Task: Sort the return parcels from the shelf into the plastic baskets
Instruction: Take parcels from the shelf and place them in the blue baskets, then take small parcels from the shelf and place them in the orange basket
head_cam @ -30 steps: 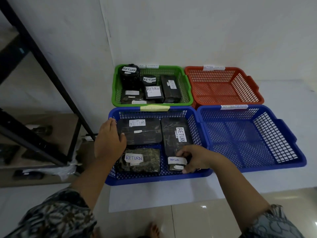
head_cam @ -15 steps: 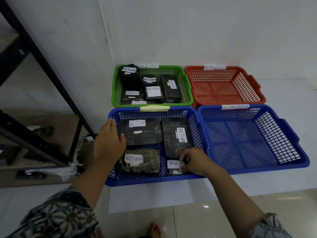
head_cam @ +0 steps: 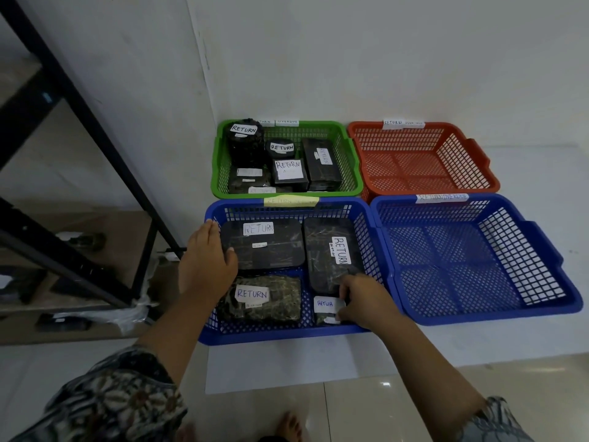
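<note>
Inside the left blue basket (head_cam: pixel 287 334), our right hand (head_cam: pixel 363 301) pinches a small parcel (head_cam: pixel 325 306). Our left hand (head_cam: pixel 205 266) rests on its rim, fingers (head_cam: pixel 208 231) straight.

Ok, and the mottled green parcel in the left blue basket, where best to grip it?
Likely its right end, from above: the mottled green parcel lies flat, and bare blue basket floor shows there, leaving finger room. The left hand covers its left end; the flat black parcel crowds its far edge.
</note>
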